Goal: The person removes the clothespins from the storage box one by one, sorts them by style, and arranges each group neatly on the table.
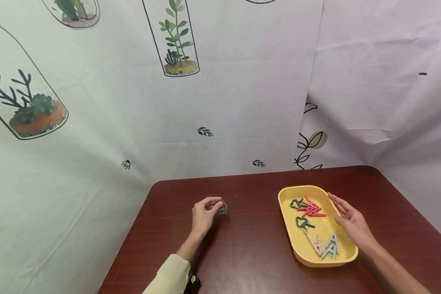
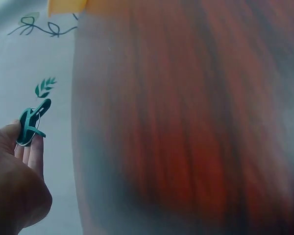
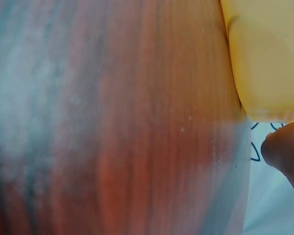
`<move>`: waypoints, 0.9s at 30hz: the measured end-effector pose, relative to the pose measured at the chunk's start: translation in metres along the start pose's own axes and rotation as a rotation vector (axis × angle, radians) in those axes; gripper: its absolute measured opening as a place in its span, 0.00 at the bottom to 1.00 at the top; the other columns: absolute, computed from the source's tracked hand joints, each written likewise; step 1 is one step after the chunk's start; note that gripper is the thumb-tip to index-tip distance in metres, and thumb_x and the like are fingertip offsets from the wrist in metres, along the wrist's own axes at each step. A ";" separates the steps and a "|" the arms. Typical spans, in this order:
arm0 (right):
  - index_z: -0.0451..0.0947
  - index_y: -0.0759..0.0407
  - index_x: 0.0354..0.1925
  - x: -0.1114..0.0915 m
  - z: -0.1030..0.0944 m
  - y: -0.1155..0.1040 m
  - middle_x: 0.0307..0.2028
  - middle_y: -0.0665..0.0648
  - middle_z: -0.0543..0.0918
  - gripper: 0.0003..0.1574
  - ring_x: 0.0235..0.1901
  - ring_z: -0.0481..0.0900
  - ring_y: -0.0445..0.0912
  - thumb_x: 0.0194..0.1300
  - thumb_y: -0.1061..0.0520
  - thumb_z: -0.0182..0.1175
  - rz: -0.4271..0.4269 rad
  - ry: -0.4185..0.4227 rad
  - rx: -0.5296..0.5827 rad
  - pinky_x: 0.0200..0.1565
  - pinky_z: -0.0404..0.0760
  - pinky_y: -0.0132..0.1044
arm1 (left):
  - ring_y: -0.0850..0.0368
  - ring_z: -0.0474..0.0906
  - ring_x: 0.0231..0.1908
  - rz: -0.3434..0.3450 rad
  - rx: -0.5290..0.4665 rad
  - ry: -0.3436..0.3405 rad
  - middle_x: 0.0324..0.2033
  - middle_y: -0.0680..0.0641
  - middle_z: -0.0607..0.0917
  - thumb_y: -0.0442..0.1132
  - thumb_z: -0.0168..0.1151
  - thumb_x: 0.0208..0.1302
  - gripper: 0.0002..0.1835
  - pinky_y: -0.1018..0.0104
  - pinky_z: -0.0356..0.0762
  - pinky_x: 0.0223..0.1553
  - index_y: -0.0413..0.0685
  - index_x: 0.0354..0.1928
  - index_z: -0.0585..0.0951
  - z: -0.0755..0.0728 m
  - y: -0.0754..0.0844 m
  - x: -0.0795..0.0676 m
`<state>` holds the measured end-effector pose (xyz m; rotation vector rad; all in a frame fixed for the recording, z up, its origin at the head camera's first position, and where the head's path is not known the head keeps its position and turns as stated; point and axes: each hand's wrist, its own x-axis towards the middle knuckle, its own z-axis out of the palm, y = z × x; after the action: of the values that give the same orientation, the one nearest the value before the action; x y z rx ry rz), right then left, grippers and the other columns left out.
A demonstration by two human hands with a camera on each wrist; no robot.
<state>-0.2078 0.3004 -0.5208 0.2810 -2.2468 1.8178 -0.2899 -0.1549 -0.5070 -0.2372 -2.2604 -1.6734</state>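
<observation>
My left hand [image 1: 203, 215] is above the table, left of the tray, and pinches a small dark green clip [image 1: 222, 208] between thumb and fingers. In the left wrist view the clip [image 2: 30, 122] shows two green arms and a thin pale ring around it. My right hand [image 1: 354, 224] rests at the right rim of a yellow tray [image 1: 294, 241], fingers fairly straight, thumb at the rim. Inside the tray lie dark green clips [image 1: 304, 223], pink clothespins [image 1: 311, 208], a pale pink clothespin [image 1: 315, 244] and pale green and greyish clothespins [image 1: 330, 248].
A dark reddish-brown table [image 1: 253, 241] with rounded corners carries the tray on its right side. White cloth [image 1: 242, 106] printed with plants hangs behind the table and on both sides. A dark band or device [image 1: 192, 282] is at the left wrist, by a pale sleeve [image 1: 169, 273].
</observation>
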 end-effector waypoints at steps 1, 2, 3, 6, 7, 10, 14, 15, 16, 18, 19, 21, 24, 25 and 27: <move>0.57 0.70 0.80 0.000 0.000 0.000 0.79 0.43 0.66 0.37 0.63 0.67 0.16 0.77 0.75 0.48 0.005 0.000 -0.007 0.53 0.78 0.19 | 0.55 0.91 0.38 -0.003 0.015 -0.002 0.37 0.49 0.93 0.34 0.77 0.65 0.07 0.73 0.84 0.38 0.46 0.44 0.92 -0.002 -0.001 -0.001; 0.57 0.70 0.80 0.001 0.000 0.000 0.79 0.45 0.66 0.37 0.62 0.67 0.16 0.77 0.74 0.49 0.009 0.001 -0.015 0.52 0.78 0.19 | 0.56 0.91 0.37 -0.006 0.029 -0.003 0.37 0.49 0.93 0.34 0.77 0.65 0.07 0.74 0.84 0.37 0.44 0.44 0.92 -0.004 -0.003 -0.001; 0.57 0.69 0.80 0.001 0.000 0.000 0.79 0.47 0.65 0.37 0.62 0.67 0.16 0.77 0.74 0.49 0.014 0.002 -0.025 0.52 0.77 0.19 | 0.56 0.90 0.37 -0.009 0.041 -0.005 0.37 0.49 0.93 0.34 0.77 0.65 0.07 0.74 0.83 0.37 0.43 0.45 0.92 -0.005 -0.005 -0.001; 0.57 0.69 0.80 0.002 0.000 -0.001 0.80 0.51 0.64 0.37 0.62 0.67 0.16 0.78 0.73 0.49 0.025 0.006 -0.041 0.52 0.77 0.19 | 0.58 0.90 0.38 -0.026 0.072 -0.013 0.37 0.49 0.93 0.35 0.76 0.66 0.09 0.74 0.83 0.37 0.40 0.46 0.92 -0.009 -0.009 -0.002; 0.57 0.69 0.80 0.002 0.000 -0.002 0.80 0.52 0.63 0.37 0.62 0.67 0.16 0.78 0.73 0.49 0.028 0.007 -0.045 0.52 0.77 0.19 | 0.58 0.90 0.38 -0.029 0.077 -0.016 0.37 0.49 0.93 0.35 0.76 0.66 0.09 0.74 0.83 0.37 0.39 0.46 0.91 -0.010 -0.010 -0.002; 0.57 0.69 0.80 0.002 0.001 -0.003 0.80 0.53 0.63 0.37 0.62 0.67 0.16 0.78 0.73 0.49 0.029 0.005 -0.045 0.52 0.78 0.19 | 0.58 0.90 0.38 -0.037 0.102 -0.024 0.37 0.50 0.93 0.35 0.76 0.66 0.10 0.74 0.83 0.37 0.40 0.46 0.91 -0.013 -0.012 -0.002; 0.57 0.70 0.80 0.001 0.001 -0.003 0.80 0.50 0.64 0.37 0.62 0.68 0.16 0.77 0.74 0.48 0.019 0.002 -0.028 0.52 0.78 0.20 | 0.59 0.89 0.37 -0.047 0.139 -0.034 0.36 0.51 0.93 0.37 0.76 0.66 0.09 0.74 0.81 0.36 0.41 0.46 0.92 -0.016 -0.014 -0.003; 0.57 0.70 0.80 0.001 0.001 -0.003 0.80 0.48 0.64 0.37 0.62 0.68 0.17 0.77 0.74 0.48 0.015 0.001 -0.021 0.52 0.78 0.20 | 0.59 0.89 0.37 -0.052 0.147 -0.036 0.36 0.51 0.93 0.37 0.76 0.66 0.09 0.74 0.81 0.36 0.42 0.46 0.92 -0.017 -0.014 -0.003; 0.57 0.70 0.80 0.001 0.001 -0.003 0.79 0.46 0.65 0.37 0.62 0.68 0.17 0.76 0.75 0.48 0.012 0.002 -0.015 0.52 0.78 0.20 | 0.58 0.89 0.37 -0.055 0.157 -0.038 0.36 0.51 0.93 0.37 0.76 0.66 0.09 0.74 0.81 0.36 0.42 0.46 0.92 -0.018 -0.014 -0.002; 0.57 0.71 0.80 0.001 0.001 -0.002 0.79 0.44 0.66 0.38 0.62 0.68 0.17 0.76 0.76 0.48 0.008 0.002 -0.002 0.53 0.78 0.20 | 0.59 0.89 0.38 -0.066 0.177 -0.042 0.36 0.52 0.93 0.37 0.77 0.66 0.09 0.74 0.80 0.36 0.43 0.46 0.92 -0.019 -0.015 -0.002; 0.57 0.71 0.80 0.001 0.001 -0.001 0.78 0.43 0.66 0.38 0.62 0.68 0.17 0.75 0.76 0.48 0.006 0.002 0.001 0.53 0.78 0.20 | 0.58 0.89 0.38 -0.065 0.187 -0.044 0.36 0.51 0.93 0.37 0.76 0.66 0.09 0.73 0.80 0.36 0.43 0.46 0.92 -0.019 -0.016 -0.002; 0.57 0.71 0.80 0.001 0.000 -0.001 0.78 0.42 0.67 0.38 0.62 0.68 0.17 0.75 0.76 0.48 0.005 0.001 0.006 0.53 0.78 0.20 | 0.59 0.89 0.38 -0.080 0.206 -0.048 0.36 0.52 0.93 0.37 0.76 0.66 0.09 0.73 0.80 0.35 0.44 0.46 0.93 -0.020 -0.017 -0.001; 0.57 0.71 0.80 0.001 0.000 -0.001 0.78 0.42 0.67 0.38 0.62 0.68 0.17 0.75 0.76 0.49 0.008 0.000 -0.004 0.53 0.78 0.20 | 0.60 0.88 0.37 -0.097 0.235 -0.053 0.35 0.52 0.93 0.38 0.76 0.67 0.08 0.72 0.79 0.34 0.46 0.45 0.93 -0.021 -0.019 -0.001; 0.57 0.71 0.80 0.001 0.000 -0.001 0.77 0.41 0.67 0.38 0.62 0.68 0.17 0.75 0.75 0.49 0.010 -0.001 -0.011 0.52 0.78 0.20 | 0.60 0.88 0.36 -0.101 0.245 -0.054 0.35 0.52 0.93 0.38 0.76 0.67 0.08 0.71 0.79 0.34 0.46 0.45 0.93 -0.022 -0.020 -0.001; 0.57 0.71 0.80 0.000 0.000 -0.001 0.78 0.44 0.66 0.37 0.62 0.67 0.16 0.76 0.75 0.49 0.011 -0.001 -0.025 0.52 0.78 0.20 | 0.61 0.87 0.36 -0.111 0.265 -0.057 0.34 0.53 0.93 0.39 0.76 0.67 0.07 0.71 0.78 0.33 0.48 0.45 0.93 -0.023 -0.021 -0.001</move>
<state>-0.2077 0.2999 -0.5197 0.2655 -2.2738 1.7945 -0.2919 -0.1827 -0.5203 -0.0999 -2.5478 -1.4107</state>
